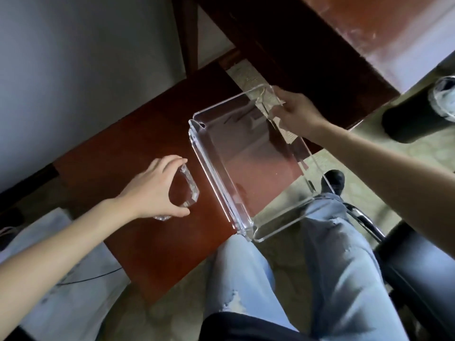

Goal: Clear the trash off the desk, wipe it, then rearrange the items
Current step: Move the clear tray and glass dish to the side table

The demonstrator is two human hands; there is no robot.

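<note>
A large clear acrylic tray (246,153) hangs tilted over the edge of a low reddish-brown wooden surface (138,148) and above my knees. My right hand (299,112) grips the tray's far rim. A small clear acrylic block (190,185) stands on the wooden surface just left of the tray. My left hand (155,190) arches over it, with fingertips on its far end and thumb at its near end. A strip of tape or paper shows through the tray near my right hand.
The dark wooden desk (320,45) rises at the upper right. A black trash bin (423,112) with a clear liner stands at the right on the floor. A black chair seat (418,274) sits lower right. White fabric and a thin cable lie lower left.
</note>
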